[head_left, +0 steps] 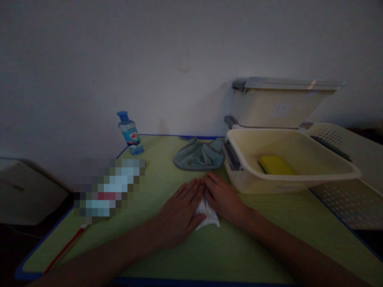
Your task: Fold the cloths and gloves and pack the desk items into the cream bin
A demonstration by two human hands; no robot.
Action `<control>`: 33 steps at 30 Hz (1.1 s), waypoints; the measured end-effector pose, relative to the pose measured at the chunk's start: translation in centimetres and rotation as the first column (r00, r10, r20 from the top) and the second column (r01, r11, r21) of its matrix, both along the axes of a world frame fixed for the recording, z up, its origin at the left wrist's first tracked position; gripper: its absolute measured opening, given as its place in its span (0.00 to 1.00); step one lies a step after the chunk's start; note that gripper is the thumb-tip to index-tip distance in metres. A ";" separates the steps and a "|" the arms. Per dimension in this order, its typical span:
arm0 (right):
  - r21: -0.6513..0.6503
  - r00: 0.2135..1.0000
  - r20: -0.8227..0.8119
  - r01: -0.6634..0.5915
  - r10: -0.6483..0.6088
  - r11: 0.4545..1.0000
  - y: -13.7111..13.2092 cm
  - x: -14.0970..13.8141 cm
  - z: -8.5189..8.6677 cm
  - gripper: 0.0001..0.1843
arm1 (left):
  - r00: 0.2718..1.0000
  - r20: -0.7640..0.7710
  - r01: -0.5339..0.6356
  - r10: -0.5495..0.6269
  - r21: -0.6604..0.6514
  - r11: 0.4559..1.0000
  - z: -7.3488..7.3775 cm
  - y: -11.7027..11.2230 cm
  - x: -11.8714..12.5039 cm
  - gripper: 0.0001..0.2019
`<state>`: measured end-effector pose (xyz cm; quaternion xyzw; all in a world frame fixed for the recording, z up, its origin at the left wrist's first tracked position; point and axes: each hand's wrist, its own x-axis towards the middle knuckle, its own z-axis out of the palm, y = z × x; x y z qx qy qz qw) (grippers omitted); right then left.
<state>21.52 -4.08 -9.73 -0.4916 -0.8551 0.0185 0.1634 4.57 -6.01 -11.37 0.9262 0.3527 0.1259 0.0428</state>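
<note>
- Both hands lie over a folded white cloth, their fingertips meeting at its far end; whether the fingers pinch it or only press on it, I cannot tell.
- The left hand covers the cloth's left side, fingers straight and close together, thumb across the near part.
- The right hand covers the right side, fingers bent toward the left fingertips.
- The white cloth rests on the green table, near the middle.
- Just beyond the hands lies a crumpled grey-blue cloth.
- To the right stands a cream box, its lid raised, with a yellow sponge inside.
- At the far left stands a blue-capped bottle; nearer lies a pixelated object.
</note>
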 end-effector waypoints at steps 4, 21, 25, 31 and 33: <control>0.025 1.000 -0.007 -0.027 0.028 0.999 0.1 0.0 -0.1 0.05 | 1.000 0.006 -0.009 0.009 -0.030 1.000 -0.3 0.0 0.0 0.29; 0.005 0.838 -0.022 -0.546 0.546 0.838 -2.5 -0.9 1.2 0.06 | 0.448 0.753 0.037 0.482 -0.554 0.832 0.3 2.5 -0.7 0.19; -0.084 0.862 -0.018 -0.506 0.506 0.858 -2.7 -1.3 1.2 0.05 | 0.434 0.749 0.067 0.501 -0.581 0.811 0.2 2.6 -0.6 0.18; -0.095 0.882 0.028 -0.465 0.470 0.880 -2.6 -1.6 1.2 0.06 | 0.474 0.721 0.049 0.505 -0.595 0.802 0.6 2.4 -0.5 0.18; -0.090 0.882 0.075 -0.458 0.465 0.884 -2.8 -1.7 1.3 0.07 | 0.492 0.715 0.038 0.496 -0.586 0.809 0.7 2.4 -0.5 0.17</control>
